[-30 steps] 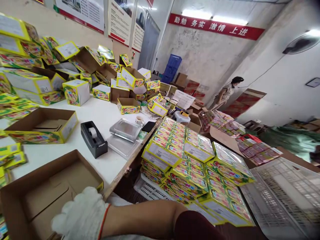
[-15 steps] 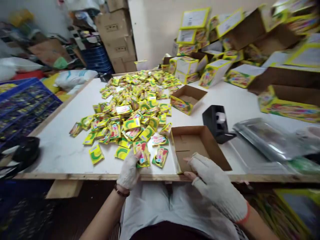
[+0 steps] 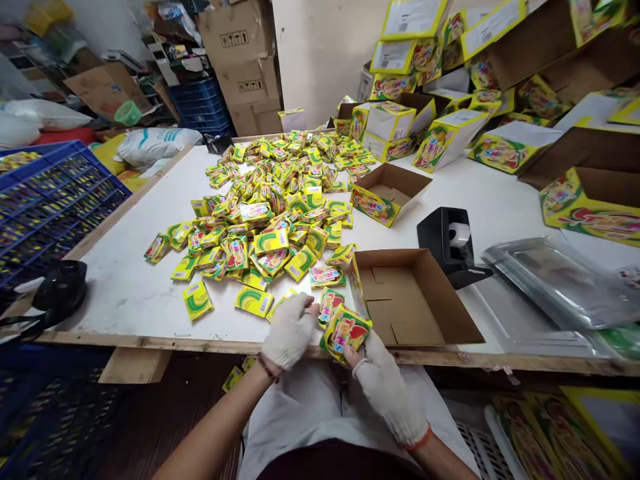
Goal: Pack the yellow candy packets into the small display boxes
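A heap of small yellow-green packets (image 3: 273,207) covers the middle of the white table (image 3: 125,293). My right hand (image 3: 383,387), in a white knit glove, grips a small stack of these packets (image 3: 346,331) at the table's near edge. My gloved left hand (image 3: 290,331) is curled over a packet (image 3: 327,305) lying beside that stack. An open, empty cardboard box (image 3: 415,300) with a yellow printed side stands just right of both hands.
A black tape dispenser (image 3: 450,243) stands behind the box, with shiny plastic sheets (image 3: 560,283) to its right. Another open box (image 3: 387,193) and stacked yellow cartons (image 3: 450,133) fill the far right. A blue crate (image 3: 47,200) stands at the left.
The view swung from the right side of the room to the table front. My right hand left the box edge and now holds a stack of packets; my left hand shifted right.
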The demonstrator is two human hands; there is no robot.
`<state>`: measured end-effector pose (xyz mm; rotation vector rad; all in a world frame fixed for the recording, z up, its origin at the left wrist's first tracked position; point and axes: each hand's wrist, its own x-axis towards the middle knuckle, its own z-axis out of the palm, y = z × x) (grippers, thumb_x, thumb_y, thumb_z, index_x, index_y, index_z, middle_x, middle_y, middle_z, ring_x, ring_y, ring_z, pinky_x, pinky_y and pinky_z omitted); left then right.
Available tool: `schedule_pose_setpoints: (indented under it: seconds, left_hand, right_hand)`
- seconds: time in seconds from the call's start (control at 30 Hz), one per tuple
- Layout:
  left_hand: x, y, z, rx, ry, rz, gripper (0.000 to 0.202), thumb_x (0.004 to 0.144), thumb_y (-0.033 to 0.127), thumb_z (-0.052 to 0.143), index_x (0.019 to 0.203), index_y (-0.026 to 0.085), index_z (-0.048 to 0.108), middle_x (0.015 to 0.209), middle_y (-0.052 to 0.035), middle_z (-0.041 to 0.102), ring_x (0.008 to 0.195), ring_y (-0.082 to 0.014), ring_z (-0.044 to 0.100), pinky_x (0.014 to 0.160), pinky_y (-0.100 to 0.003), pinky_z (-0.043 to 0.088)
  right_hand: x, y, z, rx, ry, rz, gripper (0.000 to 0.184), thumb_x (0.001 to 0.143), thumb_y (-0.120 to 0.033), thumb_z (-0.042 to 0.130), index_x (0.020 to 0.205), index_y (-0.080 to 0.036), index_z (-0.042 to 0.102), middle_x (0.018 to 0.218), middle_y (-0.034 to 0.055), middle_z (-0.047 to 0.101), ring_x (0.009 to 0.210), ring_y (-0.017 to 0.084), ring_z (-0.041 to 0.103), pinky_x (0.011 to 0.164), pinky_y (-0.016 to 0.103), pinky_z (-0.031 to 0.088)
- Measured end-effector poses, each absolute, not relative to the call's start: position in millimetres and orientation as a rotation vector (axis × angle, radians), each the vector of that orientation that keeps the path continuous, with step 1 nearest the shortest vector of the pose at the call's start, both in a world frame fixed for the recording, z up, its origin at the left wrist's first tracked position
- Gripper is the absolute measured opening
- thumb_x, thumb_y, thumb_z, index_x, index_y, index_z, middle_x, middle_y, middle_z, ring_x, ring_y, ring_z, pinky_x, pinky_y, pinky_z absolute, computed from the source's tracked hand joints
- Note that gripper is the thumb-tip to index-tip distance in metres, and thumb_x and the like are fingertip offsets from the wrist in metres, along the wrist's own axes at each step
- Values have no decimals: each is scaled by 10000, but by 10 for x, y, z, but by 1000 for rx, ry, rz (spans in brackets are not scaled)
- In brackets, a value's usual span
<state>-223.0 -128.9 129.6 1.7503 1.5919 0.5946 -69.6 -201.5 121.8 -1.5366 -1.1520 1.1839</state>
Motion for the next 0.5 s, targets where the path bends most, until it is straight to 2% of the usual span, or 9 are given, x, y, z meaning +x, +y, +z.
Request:
schedule_pose_setpoints:
  seconds: [0.03,0.1,0.2,0.3,0.37,0.43,0.5]
  left_hand:
    - [-2143,-1218,1292,1879,1649,421,306,938,428,507,1034,173,649,983,-110,667,936,-244,642,832,-346,491]
    - [-1978,-1105,1295,2005,1682,141,292,930,367,534,1146,185,609,1098,-143,643,937,-259,664,793,-341,493]
    - [-1881,-1016,1266,1920,1673,124,354,917,345,549,1226,175,573,1127,-174,636,889,-275,680,721,-334,482]
    - [-1990,-1029,1170,1651,1595,314,332,810,227,640,1135,163,617,917,-88,688,809,-239,659,687,-304,470]
    - [-2109,-1096,1116,1528,1525,360,223,782,152,612,1000,164,660,790,-36,680,760,-206,640,683,-285,473]
    - [-2223,-1190,1111,1553,1543,411,142,825,143,548,885,166,675,801,-46,682,807,-204,638,750,-298,484]
    - [-2326,-1273,1155,1725,1676,499,148,862,190,546,908,166,685,961,-90,688,953,-241,628,867,-344,476]
  right_hand:
    - [-672,-2021,1209,-1584,-1150,1150,499,825,-543,570,1169,-183,598,1179,140,720,1064,284,686,915,380,565]
    - [-656,-2018,1195,-1647,-1182,1149,471,849,-602,506,1095,-208,590,1135,131,731,989,268,702,841,358,578]
    - [-665,-1974,1149,-1709,-1203,1160,459,875,-639,427,1029,-230,563,1021,120,747,870,260,710,751,359,580]
    - [-666,-1887,1090,-1734,-1184,1111,423,897,-609,395,1014,-238,561,975,113,749,838,261,709,738,371,579]
    - [-665,-1809,1081,-1702,-1205,1105,394,900,-572,422,1028,-236,583,1028,114,745,887,262,707,786,379,577]
    - [-664,-1726,1109,-1672,-1220,1131,393,876,-532,483,1083,-220,603,1089,120,737,952,274,699,834,395,573]
    - [-654,-1655,1153,-1665,-1226,1155,405,860,-504,514,1116,-206,615,1118,126,733,994,284,691,861,406,567]
